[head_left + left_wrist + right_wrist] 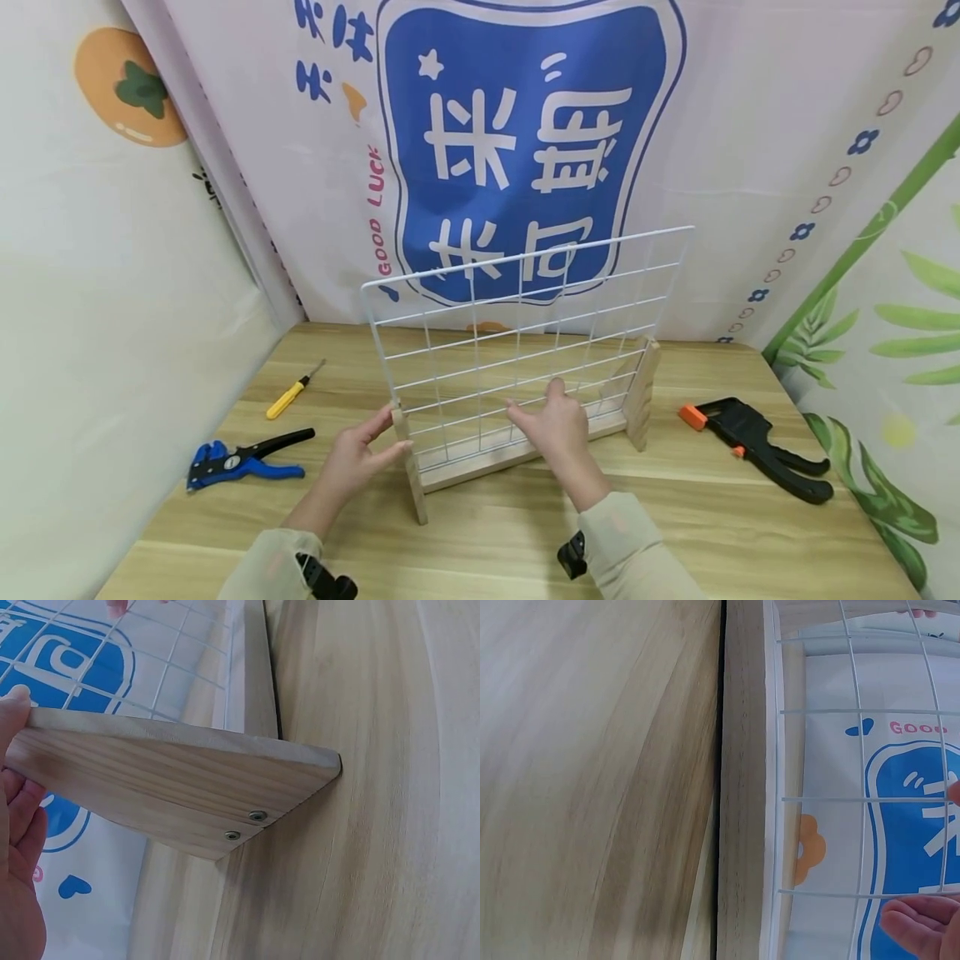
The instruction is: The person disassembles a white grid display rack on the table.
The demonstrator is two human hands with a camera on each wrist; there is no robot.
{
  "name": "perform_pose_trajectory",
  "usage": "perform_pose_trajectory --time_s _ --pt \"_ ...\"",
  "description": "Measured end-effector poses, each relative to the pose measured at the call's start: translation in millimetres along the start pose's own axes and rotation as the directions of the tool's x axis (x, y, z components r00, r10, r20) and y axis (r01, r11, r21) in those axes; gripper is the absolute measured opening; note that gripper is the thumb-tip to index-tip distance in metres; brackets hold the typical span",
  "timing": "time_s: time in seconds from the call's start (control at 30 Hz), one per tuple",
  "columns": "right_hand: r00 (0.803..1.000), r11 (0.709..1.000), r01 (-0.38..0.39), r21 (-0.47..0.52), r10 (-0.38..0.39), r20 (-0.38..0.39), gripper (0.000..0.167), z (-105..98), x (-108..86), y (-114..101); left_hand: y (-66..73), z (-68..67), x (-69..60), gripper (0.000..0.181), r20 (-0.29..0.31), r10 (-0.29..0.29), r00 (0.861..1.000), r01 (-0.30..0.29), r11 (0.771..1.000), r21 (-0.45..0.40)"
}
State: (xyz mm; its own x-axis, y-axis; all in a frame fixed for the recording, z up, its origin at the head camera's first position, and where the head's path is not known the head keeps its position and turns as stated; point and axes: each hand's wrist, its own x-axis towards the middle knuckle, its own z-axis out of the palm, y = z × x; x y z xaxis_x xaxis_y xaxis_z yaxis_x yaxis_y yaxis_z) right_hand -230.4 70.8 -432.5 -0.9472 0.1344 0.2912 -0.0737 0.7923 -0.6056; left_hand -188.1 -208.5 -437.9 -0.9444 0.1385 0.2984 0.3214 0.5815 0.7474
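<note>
Printed fabric (pixel 720 167) hangs behind the table (pixel 487 550), where the head view shows a wooden stand (pixel 487 465) with a white wire grid (pixel 518 329) rising from it, a yellow screwdriver (pixel 287 400) and blue-and-black wire stripper (pixel 240 460) to the stand's left, and a black bar clamp (pixel 750 437) to its right. From the left wrist, the left hand (pixel 354 457) has its fingers gripping the stand's side board (pixel 161 780) above two screws (pixel 258 816). From the right wrist, the right hand (pixel 558 425) has thumb and fingers parted at the grid above the stand's base (pixel 742 787), contact unclear.
</note>
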Motion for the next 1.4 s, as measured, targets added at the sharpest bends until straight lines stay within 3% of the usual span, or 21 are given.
perform_pose_trajectory --time_s 0.4,0.73,1.17,1.4 --pt "0.999 0.999 -0.032 -0.001 0.032 0.005 0.059 1 -1.1 3 4.3 1.1 1.8 0.063 0.046 -0.02 0.999 0.019 0.999 0.031" --pt "0.999 0.998 -0.01 -0.069 0.014 0.052 0.073 -2 3.8 2 2.9 1.6 3.0 0.061 0.038 0.027 0.999 -0.029 0.999 0.037" --pt "0.999 0.995 0.019 -0.1 -0.015 0.035 0.066 -6 9.7 -4 3.0 -2.3 5.3 0.06 0.01 0.029 1.0 -0.029 0.999 0.033" --pt "0.999 0.996 0.008 -0.092 -0.005 0.033 0.065 -4 7.6 -4 0.0 0.1 4.2 0.058 -0.001 0.066 0.998 -0.066 0.996 0.055"
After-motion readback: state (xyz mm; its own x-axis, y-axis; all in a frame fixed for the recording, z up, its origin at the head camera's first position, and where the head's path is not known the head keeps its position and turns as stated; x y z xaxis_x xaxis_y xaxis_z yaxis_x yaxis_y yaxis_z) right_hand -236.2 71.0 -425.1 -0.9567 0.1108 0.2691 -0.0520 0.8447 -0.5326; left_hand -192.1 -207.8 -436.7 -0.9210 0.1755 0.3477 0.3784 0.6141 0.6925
